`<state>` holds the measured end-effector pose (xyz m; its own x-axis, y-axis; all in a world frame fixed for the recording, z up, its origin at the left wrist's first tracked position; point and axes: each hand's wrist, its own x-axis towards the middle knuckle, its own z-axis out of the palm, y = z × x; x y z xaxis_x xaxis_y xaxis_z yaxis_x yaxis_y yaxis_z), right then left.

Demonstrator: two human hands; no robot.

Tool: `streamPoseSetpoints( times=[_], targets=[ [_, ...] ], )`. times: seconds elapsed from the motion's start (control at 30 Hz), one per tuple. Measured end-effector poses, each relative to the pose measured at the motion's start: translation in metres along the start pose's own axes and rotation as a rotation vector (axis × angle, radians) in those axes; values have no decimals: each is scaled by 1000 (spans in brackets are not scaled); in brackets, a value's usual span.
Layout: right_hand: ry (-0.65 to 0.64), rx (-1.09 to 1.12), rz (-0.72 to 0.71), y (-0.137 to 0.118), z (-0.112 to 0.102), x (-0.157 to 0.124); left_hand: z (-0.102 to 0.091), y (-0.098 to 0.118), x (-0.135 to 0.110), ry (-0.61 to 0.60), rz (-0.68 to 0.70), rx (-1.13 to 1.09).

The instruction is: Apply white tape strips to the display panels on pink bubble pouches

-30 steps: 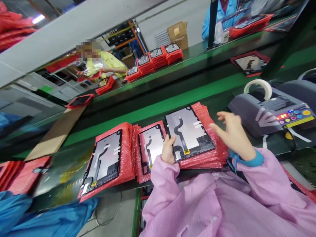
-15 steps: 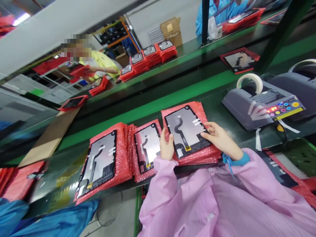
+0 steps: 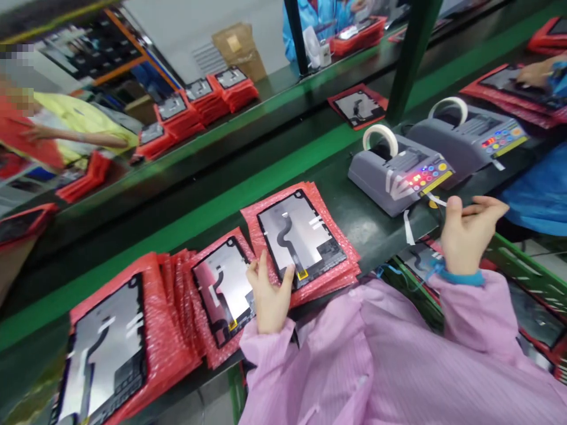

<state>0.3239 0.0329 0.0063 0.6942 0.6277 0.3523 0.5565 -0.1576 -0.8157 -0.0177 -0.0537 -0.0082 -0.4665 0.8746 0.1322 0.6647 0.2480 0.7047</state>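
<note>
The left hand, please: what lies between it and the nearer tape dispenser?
The head view shows a panel on red bubble wrap, then dark bench.

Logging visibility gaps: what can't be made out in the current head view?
Head view:
Near-left panel: lower end cut off by bottom edge.
Green crate: contents partly hidden by right sleeve.
Nearer tape dispenser: display digits blurred.
Right hand: contact with tape strip too small to tell.

Stacked panels point(image 3: 303, 230) along workbenches point(image 3: 354, 215) show a factory.
</note>
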Motion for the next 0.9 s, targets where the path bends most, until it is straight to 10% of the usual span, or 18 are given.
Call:
streamPoseSetpoints(
  times=[0.2, 0.3, 0.4, 0.6, 0.73, 0.9],
  targets=[
    [-297, 216, 199, 17, -3, 18, 3, -4, -9, 21, 70, -23],
    [-136, 248, -73, -25, -26, 8, 3, -7, -8, 43, 73, -50],
    [-562, 291, -524, -91, -31, 7, 2, -5, -10, 41, 56, -64],
    [-1751, 139, -1349, -220, 109, -33, 3, 5, -11, 30, 21, -80],
    [-2011, -100, -1491, -248, 193, -78, 5, 7, -12, 44, 16, -78],
    [-2031, -202, -1596, -246, 214, -96, 3, 12, -12, 27, 23, -45]
  ],
)
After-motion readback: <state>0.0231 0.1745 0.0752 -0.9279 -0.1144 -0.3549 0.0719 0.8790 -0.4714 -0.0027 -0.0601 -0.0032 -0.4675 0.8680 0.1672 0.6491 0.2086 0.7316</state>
